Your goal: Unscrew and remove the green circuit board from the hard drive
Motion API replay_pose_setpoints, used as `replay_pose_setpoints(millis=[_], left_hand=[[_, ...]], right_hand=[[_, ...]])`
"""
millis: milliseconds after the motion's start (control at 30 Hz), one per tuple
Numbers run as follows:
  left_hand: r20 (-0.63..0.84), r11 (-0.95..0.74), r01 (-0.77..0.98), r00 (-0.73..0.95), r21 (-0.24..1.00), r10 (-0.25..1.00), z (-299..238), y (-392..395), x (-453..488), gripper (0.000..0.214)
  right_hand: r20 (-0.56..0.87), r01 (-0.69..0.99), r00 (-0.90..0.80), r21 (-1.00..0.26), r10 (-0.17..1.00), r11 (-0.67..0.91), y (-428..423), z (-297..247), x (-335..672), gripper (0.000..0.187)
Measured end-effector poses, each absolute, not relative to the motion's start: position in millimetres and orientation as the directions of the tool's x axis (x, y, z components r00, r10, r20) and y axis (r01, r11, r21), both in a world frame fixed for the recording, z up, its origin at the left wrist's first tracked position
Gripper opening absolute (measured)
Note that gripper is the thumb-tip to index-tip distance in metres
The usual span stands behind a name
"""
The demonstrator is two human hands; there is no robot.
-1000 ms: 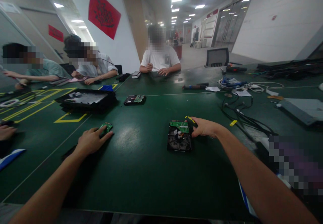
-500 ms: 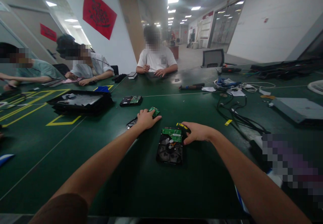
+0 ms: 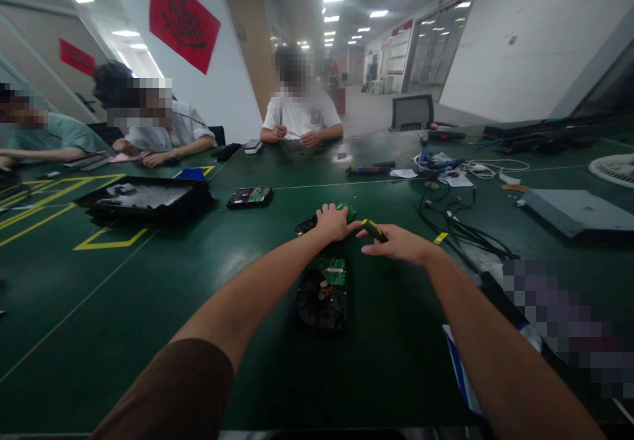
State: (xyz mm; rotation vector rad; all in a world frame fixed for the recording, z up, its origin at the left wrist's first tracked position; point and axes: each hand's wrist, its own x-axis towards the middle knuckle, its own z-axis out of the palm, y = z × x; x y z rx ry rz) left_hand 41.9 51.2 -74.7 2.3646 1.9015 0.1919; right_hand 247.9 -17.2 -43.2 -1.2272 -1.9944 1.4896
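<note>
A hard drive lies circuit side up on the green table, its green board facing me. Beyond it, my left hand rests palm down on a small green circuit board, fingers curled over it; a dark flat piece pokes out to its left. My right hand is just to the right, closed round a black and yellow screwdriver whose handle points toward my left hand. The two hands nearly touch above the drive.
A second hard drive and a black tray lie to the left. Cables, a grey flat case and tools sit to the right. Three people sit along the far and left sides of the table.
My left hand slid the small green board from the left side of the table rightward to beyond the drive. My right hand with the screwdriver lifted off the drive's side and moved farther away.
</note>
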Motion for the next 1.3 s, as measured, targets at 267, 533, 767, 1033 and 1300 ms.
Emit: replay_pose_setpoints(millis=[267, 533, 767, 1033, 1300], left_hand=[[0.022, -0.585, 0.799, 0.588, 0.139, 0.809, -70.1, 35.3, 51.4, 0.092], [0.082, -0.704, 0.681, 0.705, 0.202, 0.705, -39.4, 10.9, 44.3, 0.079], [0.212, -0.197, 0.971, 0.166, 0.136, 0.963, -26.2, -71.5, 2.6, 0.087], [0.007, -0.149, 0.977, 0.15, 0.152, 0.989, -45.5, -120.6, 7.6, 0.099], [-0.088, -0.079, 0.973, 0.1, 0.217, 0.991, -45.4, -132.2, -49.1, 0.081]], right_hand=[[-0.186, 0.167, -0.092, -0.971, 0.978, -0.169, 11.0, -67.2, 274.3, 0.043], [-0.074, 0.483, 0.181, -0.862, 0.981, -0.154, 23.5, -92.8, 281.4, 0.03], [-0.028, 0.605, 0.171, -0.786, 0.985, -0.128, 25.8, -100.1, 279.6, 0.032], [-0.009, 0.644, 0.138, -0.759, 0.99, -0.097, 21.4, -94.0, 278.6, 0.031], [-0.011, 0.628, 0.114, -0.774, 0.993, -0.081, 21.5, -97.3, 279.9, 0.033]])
